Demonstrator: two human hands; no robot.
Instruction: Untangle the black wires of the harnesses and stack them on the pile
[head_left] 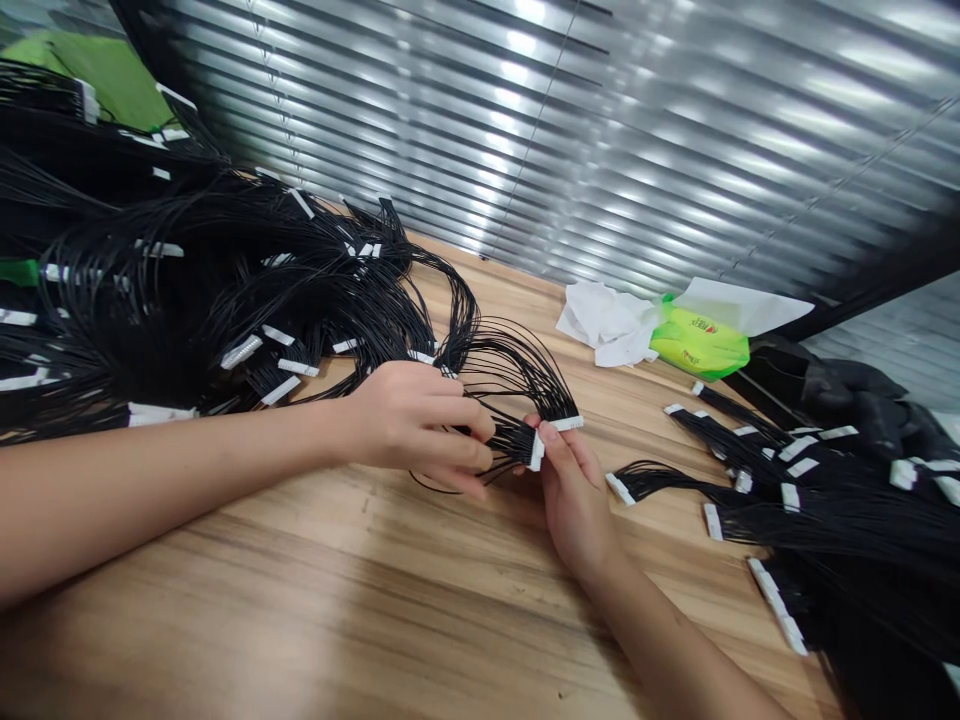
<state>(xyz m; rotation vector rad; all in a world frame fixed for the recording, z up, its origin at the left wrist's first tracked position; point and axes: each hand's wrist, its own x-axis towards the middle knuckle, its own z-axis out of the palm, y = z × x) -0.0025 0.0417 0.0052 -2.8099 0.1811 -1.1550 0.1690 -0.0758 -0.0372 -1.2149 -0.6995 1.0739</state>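
Observation:
My right hand (574, 500) pinches the white connectors of a black wire harness between thumb and fingers. One white connector (536, 450) faces the thumb, and a second white connector (566, 424) sticks out just behind it. Black wires (517, 365) loop from both connectors back toward the left. Over these wires, left of the connectors, hovers my left hand (420, 420); its fingers are a little bent, apart and slightly blurred, with no wire visibly gripped. Its fingertips are close to the wires, and whether they touch is unclear.
A large heap of black wire harnesses (187, 260) with white connectors covers the left of the wooden table (420, 600). Another pile of harnesses (840, 520) lies at the right. Crumpled tissues (604, 320) and a green tissue pack (697, 340) lie near the metal blinds (525, 120).

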